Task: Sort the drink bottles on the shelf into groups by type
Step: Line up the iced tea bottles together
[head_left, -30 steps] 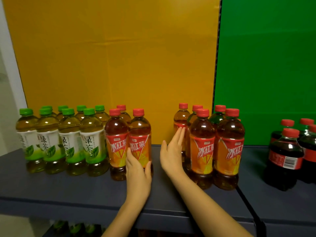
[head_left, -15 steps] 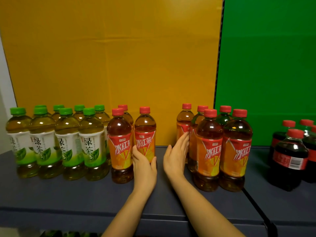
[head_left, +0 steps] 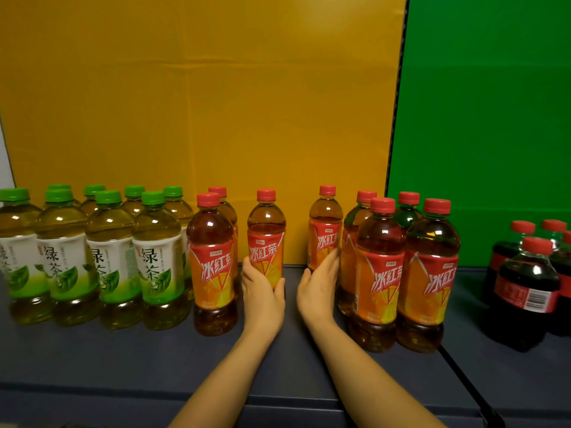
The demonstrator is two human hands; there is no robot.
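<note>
Presently, item one: my left hand (head_left: 262, 299) is gripping the lower half of a single iced-tea bottle (head_left: 265, 242), fingers curling round its left side and thumb pressing its right. The bottle is standing upright on the dark shelf (head_left: 123, 366), at twelve o'clock from that hand, with a gap on either side.

Item two: my right hand (head_left: 318, 288) is holding nothing, fingers straight and pressed together, pointing toward one o'clock. The fingertips are reaching the foot of a rear iced-tea bottle (head_left: 326, 239); whether they are touching it or the cluster beside it I cannot tell.

Item three: an iced-tea pair (head_left: 211, 267), red-capped, is standing just beside my left hand at nine o'clock.

Item four: a green-tea group (head_left: 108, 261), green-capped, in two rows, is sitting further out at nine o'clock, just beside the pair.

Item five: an iced-tea cluster (head_left: 404, 273) is standing just beside my right hand at three o'clock.

Item six: cola bottles (head_left: 525, 291), dark with red caps, are standing well apart, further out at three o'clock.

Item seven: a yellow board (head_left: 200, 103) and a green board (head_left: 482, 118) are standing behind the shelf, at eleven and one o'clock.
</note>
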